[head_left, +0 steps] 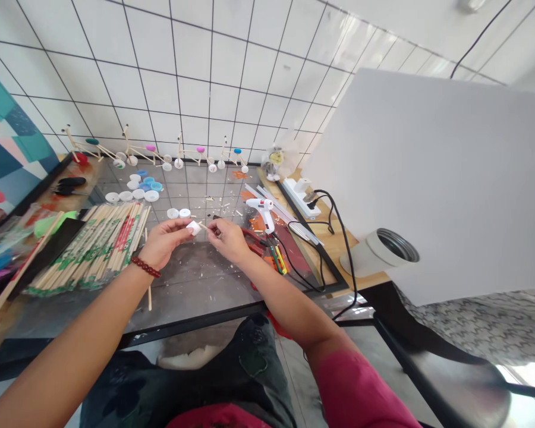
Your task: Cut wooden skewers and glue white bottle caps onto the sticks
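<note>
My left hand (164, 241) pinches a white bottle cap (193, 227) over the middle of the glass table (196, 285). My right hand (228, 239) is closed on a thin wooden stick (204, 226), whose tip touches the cap. Both hands hover just above the tabletop. A red bead bracelet (145, 267) circles my left wrist. Two loose white caps (178, 213) lie just beyond my hands.
A pile of wrapped chopsticks (93, 244) lies to the left. More caps (138, 187) and several stick-and-cap bicycle models (160, 156) sit by the tiled wall. A white glue gun (262, 211), cutters (274, 257), a power strip (301, 196) and cables lie to the right, beside a white board (428, 178).
</note>
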Demonstrator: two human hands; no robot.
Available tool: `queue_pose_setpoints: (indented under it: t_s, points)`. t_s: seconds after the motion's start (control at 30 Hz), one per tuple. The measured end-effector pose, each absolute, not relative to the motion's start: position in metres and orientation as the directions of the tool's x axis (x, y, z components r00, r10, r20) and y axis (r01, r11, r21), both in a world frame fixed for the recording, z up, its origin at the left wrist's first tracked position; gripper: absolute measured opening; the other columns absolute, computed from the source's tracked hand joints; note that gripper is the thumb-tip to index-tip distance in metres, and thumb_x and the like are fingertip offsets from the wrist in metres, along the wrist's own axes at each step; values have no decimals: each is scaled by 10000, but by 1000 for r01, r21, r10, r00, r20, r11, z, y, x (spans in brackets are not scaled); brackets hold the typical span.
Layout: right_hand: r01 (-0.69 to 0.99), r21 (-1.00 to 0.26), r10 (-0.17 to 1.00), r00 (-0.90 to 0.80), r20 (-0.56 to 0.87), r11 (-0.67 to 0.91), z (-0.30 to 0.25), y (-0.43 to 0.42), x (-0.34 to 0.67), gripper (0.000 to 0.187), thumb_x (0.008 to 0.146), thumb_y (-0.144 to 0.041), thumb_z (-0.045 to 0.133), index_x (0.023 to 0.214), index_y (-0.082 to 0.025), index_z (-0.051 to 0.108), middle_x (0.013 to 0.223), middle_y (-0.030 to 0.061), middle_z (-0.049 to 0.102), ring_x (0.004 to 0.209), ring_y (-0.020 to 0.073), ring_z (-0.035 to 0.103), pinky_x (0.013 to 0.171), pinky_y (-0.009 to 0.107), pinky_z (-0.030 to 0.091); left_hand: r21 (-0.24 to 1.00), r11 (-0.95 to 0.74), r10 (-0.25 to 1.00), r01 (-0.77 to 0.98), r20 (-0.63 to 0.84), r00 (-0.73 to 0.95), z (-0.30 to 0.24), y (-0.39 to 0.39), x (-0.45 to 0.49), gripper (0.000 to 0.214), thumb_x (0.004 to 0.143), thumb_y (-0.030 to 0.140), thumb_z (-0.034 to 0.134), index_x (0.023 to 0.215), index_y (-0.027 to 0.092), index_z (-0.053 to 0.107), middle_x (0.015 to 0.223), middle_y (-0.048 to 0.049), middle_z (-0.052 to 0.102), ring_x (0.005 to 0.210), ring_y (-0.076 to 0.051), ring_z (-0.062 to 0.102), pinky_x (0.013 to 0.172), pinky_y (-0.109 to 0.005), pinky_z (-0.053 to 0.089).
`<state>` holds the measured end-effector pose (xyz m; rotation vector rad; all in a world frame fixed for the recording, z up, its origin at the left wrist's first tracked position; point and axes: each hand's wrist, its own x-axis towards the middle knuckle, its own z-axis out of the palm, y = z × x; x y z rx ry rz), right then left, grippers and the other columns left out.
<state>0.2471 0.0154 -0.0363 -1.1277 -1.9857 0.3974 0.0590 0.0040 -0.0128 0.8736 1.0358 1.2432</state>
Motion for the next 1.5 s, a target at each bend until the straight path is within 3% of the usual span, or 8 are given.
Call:
queue_pose_setpoints:
  t_s: [0.4,0.83,1.03,1.27,1.5]
  points:
    - [584,-608,836,-274,476,538,-35,14,246,125,865,-131,556,921,-187,652,833,23,670,761,147,599,742,238,456,960,124,992,-251,-130,-6,-9,2,61,448,434,261,931,839,149,776,802,-50,732,699,-152,641,712,-308,527]
    - [656,-524,828,-316,463,543,-34,11,244,171,873,-126,593,1007,-191,677,908,50,712,836,176,636,818,278,476,996,13,998,-85,-18,-58,-21,7,57,453,485,348,914,883,180,776,906,-55,743,842,-188,634,815,-317,498]
    - [657,-515,825,-329,460,550,-35,12,244,189,876,-131,612,1050,-168,677,954,74,731,872,186,649,828,285,476,995,-65,997,77,68,-33,-31,10,53,424,571,372,862,945,193,772,899,-53,742,818,-196,637,812,-333,494]
    - [697,-477,834,-348,428,535,-34,11,244,118,872,-132,623,963,-181,680,899,44,725,851,176,633,825,277,443,928,-129,988,349,152,-38,-21,6,53,394,600,391,786,939,190,777,898,-69,754,849,-247,647,837,-374,474]
    - [753,-440,861,-335,383,489,-25,5,243,49,875,-179,641,902,-198,677,850,19,732,817,177,634,768,288,364,892,-103,992,439,126,-23,-16,3,56,401,588,408,762,930,200,777,872,-68,754,842,-270,643,834,-386,463]
